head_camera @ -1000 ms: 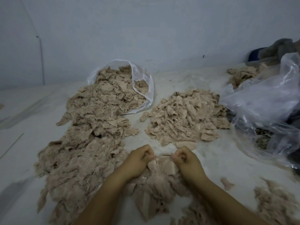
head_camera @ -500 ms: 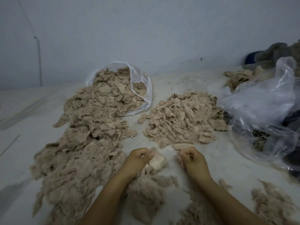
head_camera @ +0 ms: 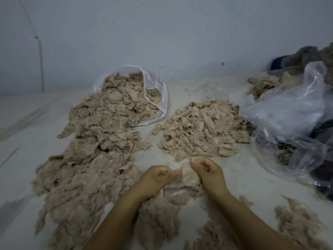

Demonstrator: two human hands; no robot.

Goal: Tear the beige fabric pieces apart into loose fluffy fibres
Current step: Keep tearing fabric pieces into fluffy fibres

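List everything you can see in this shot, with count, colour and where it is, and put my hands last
fabric piece: one, beige, pinched between both hands at centre front.
fabric pile: one, beige, just beyond the hands.
clear bag: one, transparent, at the back left, lying open with beige scraps spilling out.
torn fibre heap: one large, beige-brown, down the left side.
loose fibre clumps: several, beige-brown, front right and under the forearms.
plastic sheeting: one crumpled mass, clear, right edge, over dark items.
wall: one, pale grey-blue, behind.
left hand: fingers curled, pinching the piece.
right hand: fingers curled, pinching the piece.
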